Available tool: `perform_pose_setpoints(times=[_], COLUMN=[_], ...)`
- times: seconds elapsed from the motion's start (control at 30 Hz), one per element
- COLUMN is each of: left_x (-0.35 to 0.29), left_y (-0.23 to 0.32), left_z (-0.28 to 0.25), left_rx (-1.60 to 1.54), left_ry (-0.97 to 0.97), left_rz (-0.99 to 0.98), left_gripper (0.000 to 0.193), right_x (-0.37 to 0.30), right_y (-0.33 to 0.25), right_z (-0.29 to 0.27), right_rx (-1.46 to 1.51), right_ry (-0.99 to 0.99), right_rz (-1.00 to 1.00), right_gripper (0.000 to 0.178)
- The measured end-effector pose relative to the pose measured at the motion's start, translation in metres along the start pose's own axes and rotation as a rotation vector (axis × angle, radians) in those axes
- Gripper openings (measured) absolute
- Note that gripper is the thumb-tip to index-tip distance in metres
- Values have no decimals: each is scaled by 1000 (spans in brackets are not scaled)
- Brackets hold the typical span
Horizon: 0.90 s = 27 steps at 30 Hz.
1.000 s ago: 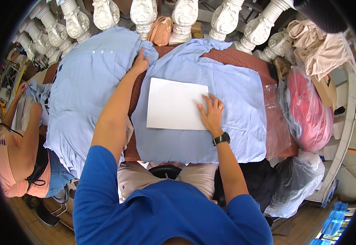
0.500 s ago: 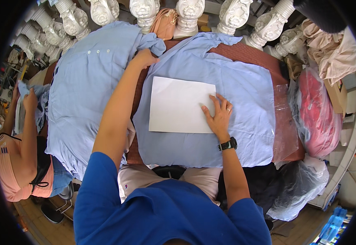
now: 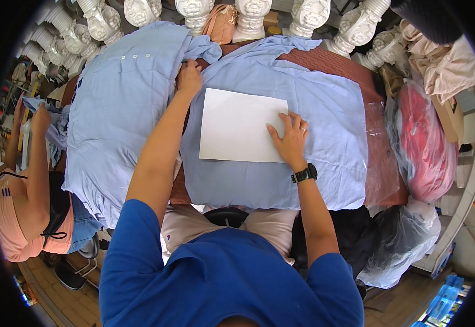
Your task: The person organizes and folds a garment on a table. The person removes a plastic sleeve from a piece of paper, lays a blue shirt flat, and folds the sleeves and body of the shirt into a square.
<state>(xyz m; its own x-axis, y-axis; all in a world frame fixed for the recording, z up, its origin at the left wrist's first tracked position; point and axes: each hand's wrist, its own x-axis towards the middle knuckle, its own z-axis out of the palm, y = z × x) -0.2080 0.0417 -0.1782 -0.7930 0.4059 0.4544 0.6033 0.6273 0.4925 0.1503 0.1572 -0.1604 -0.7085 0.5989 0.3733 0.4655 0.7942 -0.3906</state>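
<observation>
A light blue shirt (image 3: 330,136) lies spread on the brown-covered table, with a blank white sheet (image 3: 237,125) on its middle. My right hand (image 3: 291,139) rests on the sheet's right edge, its fingers spread and lying flat. To the left lies another light blue shirt (image 3: 120,103), or a pile of them, with small white buttons near its far end. My left hand (image 3: 190,76) is at this garment's right edge, by the bunched blue cloth (image 3: 207,49). Its fingers are bent; what they hold, if anything, is hidden.
White carved balusters (image 3: 252,16) line the table's far side, with a tan handbag (image 3: 220,24) against them. Clear plastic (image 3: 382,158) and a bagged red bundle (image 3: 425,141) lie at the right. At the left, another person (image 3: 33,212) handles blue cloth.
My left hand has turned and shifted slightly left, onto the left garment's edge. My right hand stays on the sheet. The whole view has tilted a little.
</observation>
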Motion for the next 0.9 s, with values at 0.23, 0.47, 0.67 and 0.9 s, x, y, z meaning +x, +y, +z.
perform_pose_setpoints(times=[0.23,0.47,0.67,0.9], left_x=[10,4,14,15], left_y=[-32,-14,-27,-38], left_z=[-18,-8,-3,-14], left_rx=[-17,50,-141,-193], left_ry=[-320,86,-170,-63], left_rz=[171,353,174,11], left_gripper=[17,19,23,27], right_x=[2,-3,-1,8], right_y=[-8,-6,-11,-26], right_z=[4,7,5,10], right_rx=[23,-2,-5,-29], right_ry=[-34,-6,-23,-14], right_rz=[35,40,42,38], right_gripper=[50,51,50,55])
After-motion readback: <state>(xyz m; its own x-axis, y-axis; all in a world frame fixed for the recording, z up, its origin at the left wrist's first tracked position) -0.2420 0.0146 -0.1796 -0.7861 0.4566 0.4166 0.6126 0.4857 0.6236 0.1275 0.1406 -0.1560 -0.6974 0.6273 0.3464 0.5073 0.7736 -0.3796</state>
